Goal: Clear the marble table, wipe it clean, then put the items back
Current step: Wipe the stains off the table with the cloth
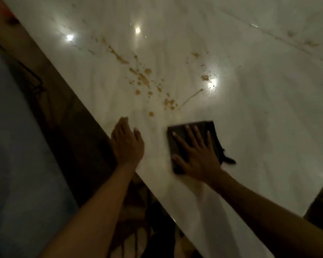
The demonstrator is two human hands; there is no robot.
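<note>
The white marble table (250, 108) fills most of the head view, its edge running diagonally from upper left to lower right. Brown splashes and drops (144, 79) are scattered across its middle, with a thin brown streak (192, 96) beside them. A dark folded cloth (211, 133) lies flat on the marble below the stains. My right hand (196, 153) presses on it with spread, straight fingers. My left hand (126, 142) rests flat on the marble by the table's edge, fingers straight, holding nothing.
Left of the table edge is a dark floor (67, 127) and a pale blue-grey surface (17, 164). A dark chair frame (138, 229) shows under the edge near my arms. Ceiling lights glare on the marble (213, 82).
</note>
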